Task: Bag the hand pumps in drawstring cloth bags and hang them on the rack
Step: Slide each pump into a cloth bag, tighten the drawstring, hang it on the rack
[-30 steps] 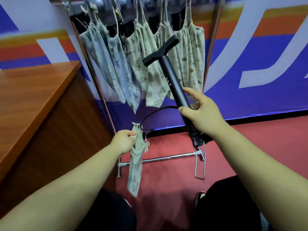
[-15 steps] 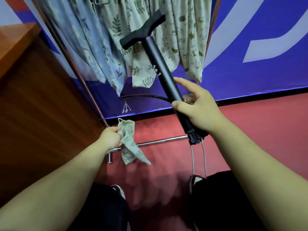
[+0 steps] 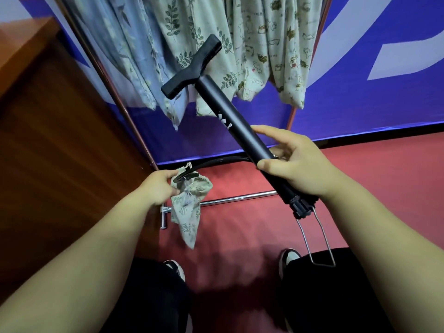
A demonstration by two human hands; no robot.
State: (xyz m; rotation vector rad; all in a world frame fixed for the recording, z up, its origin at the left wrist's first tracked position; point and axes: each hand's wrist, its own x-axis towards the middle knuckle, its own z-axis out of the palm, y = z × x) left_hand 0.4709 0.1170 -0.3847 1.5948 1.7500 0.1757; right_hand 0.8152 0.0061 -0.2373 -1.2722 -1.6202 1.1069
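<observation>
A: Hands?
B: Left hand (image 3: 157, 188) pinches the cloth bag (image 3: 188, 203), now bunched higher, hose tip at its mouth. Right hand (image 3: 298, 164) loosely grips the hand pump (image 3: 230, 123).
A: Beyond?
B: Filled bags (image 3: 276, 44) hang on the rack (image 3: 240, 198). Bagging starting.

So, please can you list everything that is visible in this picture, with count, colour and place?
hand pump: one, black, held slanted at centre, T-handle up
pump hose: one, black, curving from the pump to the bag mouth
wire foot stand: one, silver, hanging below the pump base
loose cloth bag: one, pale with leaf print, lower centre
hanging bags: several, blue and cream prints, top
rack: one, metal, behind the bags
wooden counter: one, brown, left
shoes: two, dark and white, bottom
left hand: gripping the loose bag
right hand: gripping the pump barrel
</observation>
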